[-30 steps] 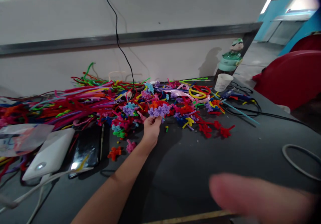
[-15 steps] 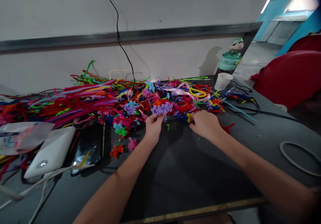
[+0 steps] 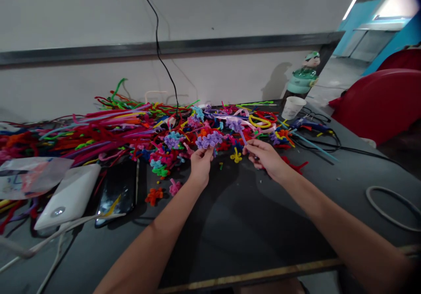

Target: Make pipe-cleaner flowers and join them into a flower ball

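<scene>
Between the fingertips of my left hand (image 3: 201, 164) is a bunch of purple pipe-cleaner flowers (image 3: 209, 140), held upright at the front of the pile. My right hand (image 3: 263, 157) pinches the stem of another purple pipe-cleaner flower (image 3: 234, 125), which leans to the left above the pile. A yellow pipe-cleaner flower (image 3: 236, 155) lies on the table between the hands. Left of my left hand lie an orange flower (image 3: 154, 196) and a pink flower (image 3: 175, 187). The heap of coloured pipe cleaners (image 3: 108, 125) spreads along the wall behind.
A white device (image 3: 67, 195) and a black phone (image 3: 117, 193) lie at left, with white cables across them. A paper cup (image 3: 292, 107) and a green figure-topped bottle (image 3: 302, 74) stand at back right. Pliers (image 3: 312, 126) and black cords lie nearby. A red chair (image 3: 384, 105) is beyond.
My right hand has lifted a purple flower by its stem from the pile. The yellow flower it was touching now lies apart. My left hand has barely moved.
</scene>
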The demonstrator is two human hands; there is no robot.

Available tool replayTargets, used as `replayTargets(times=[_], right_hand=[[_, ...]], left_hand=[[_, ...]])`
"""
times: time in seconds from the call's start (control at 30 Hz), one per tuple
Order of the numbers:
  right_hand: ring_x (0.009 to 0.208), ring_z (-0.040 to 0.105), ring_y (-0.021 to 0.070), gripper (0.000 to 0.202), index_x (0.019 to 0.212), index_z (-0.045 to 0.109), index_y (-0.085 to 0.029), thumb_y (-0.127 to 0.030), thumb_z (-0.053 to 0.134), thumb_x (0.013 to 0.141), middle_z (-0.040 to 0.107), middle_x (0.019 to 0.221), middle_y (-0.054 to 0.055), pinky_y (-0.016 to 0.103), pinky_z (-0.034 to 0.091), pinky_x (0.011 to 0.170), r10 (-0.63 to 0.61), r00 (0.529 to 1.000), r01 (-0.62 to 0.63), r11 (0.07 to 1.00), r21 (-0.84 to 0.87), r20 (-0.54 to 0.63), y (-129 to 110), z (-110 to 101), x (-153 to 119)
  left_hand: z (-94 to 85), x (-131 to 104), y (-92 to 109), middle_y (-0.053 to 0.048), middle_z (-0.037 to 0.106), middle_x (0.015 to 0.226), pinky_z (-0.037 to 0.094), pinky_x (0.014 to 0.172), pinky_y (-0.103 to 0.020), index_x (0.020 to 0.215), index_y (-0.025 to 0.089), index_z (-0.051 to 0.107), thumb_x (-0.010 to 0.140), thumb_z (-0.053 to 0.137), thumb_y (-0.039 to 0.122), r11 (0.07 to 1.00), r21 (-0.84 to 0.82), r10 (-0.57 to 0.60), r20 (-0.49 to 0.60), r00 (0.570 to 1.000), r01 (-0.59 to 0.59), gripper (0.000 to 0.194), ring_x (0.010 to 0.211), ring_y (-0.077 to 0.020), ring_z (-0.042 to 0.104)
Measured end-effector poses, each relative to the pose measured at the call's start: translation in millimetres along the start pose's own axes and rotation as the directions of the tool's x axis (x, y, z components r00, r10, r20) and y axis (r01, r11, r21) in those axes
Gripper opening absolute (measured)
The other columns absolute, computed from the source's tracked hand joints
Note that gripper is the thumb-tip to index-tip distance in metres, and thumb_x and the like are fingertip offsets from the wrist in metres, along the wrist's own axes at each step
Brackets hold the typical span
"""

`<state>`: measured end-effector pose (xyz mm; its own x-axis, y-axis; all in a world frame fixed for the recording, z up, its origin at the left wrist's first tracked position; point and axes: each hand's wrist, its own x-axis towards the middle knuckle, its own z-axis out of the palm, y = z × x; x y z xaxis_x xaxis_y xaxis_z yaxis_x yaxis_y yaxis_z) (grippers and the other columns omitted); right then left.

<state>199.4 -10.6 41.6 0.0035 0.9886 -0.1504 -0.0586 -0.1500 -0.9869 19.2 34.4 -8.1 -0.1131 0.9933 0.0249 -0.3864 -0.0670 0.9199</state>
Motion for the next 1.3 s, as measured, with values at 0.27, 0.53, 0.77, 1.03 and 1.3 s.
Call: replayTargets(times=[0.27,0.53,0.77,1.03,1.3], right_hand=[[0.045,0.035,0.0040,0.022,0.081,0.050,-0.017,-0.039,0.053,0.080,0.049,0.064,-0.004,0.017,0.023,0.040,-0.122,0.992,0.122,0.992,-0.023,0.027,21.8,19.3,1.8],[0.050,0.036,0.0079,0.020,0.082,0.052,-0.019,-0.037,0.046,0.087,0.042,0.060,-0.005,0.021,0.028,0.047,-0.256,0.957,0.278,0.944,-0.179,0.137,42.5,28.6,-7.7],[0.078,0.061,0.0170,0.025,0.099,0.066,-0.021,-0.029,0.044,0.089,0.069,0.092,0.004,0.028,0.044,0.069,-0.456,0.874,0.455,0.649,-0.610,0.168,35.6,15.6,-7.8],[0.086,0.064,0.0195,0.024,0.097,0.069,-0.022,-0.024,0.049,0.083,0.071,0.094,0.004,0.030,0.047,0.074,-0.527,0.821,0.458,0.380,-0.804,0.219,39.7,13.8,-8.0],[0.072,0.062,0.0164,0.019,0.091,0.067,-0.021,-0.024,0.050,0.083,0.070,0.084,0.003,0.028,0.047,0.068,-0.582,0.800,0.462,0.446,-0.766,0.143,37.0,9.9,-8.3]], left_hand=[[4.7,-1.4,3.8,0.005,0.050,0.048,0.029,0.046,-0.020,0.060,0.013,0.063,0.055,0.080,0.035,0.995,-0.095,-0.044,0.006,0.999,0.044,0.029,0.044,-0.0029,0.038],[10.9,-7.6,15.6,0.006,0.054,0.056,0.039,0.050,-0.018,0.065,0.015,0.059,0.061,0.078,0.023,0.926,-0.325,-0.203,0.006,0.979,0.194,0.022,0.047,-0.0026,0.046],[15.5,-13.6,20.9,0.002,0.061,0.068,0.046,0.053,-0.023,0.076,0.019,0.057,0.073,0.068,0.023,0.921,-0.267,-0.283,0.043,0.958,0.284,0.012,0.066,-0.0123,0.062],[23.3,-20.3,15.8,0.004,0.058,0.064,0.043,0.050,-0.017,0.072,0.016,0.056,0.072,0.069,0.020,0.936,-0.241,-0.265,-0.001,0.964,0.257,0.014,0.056,-0.0059,0.057],[11.1,-7.2,13.9,0.007,0.052,0.057,0.033,0.041,-0.016,0.076,0.018,0.057,0.063,0.076,0.035,0.968,-0.163,-0.200,-0.035,0.979,0.192,0.029,0.045,-0.0033,0.047]])
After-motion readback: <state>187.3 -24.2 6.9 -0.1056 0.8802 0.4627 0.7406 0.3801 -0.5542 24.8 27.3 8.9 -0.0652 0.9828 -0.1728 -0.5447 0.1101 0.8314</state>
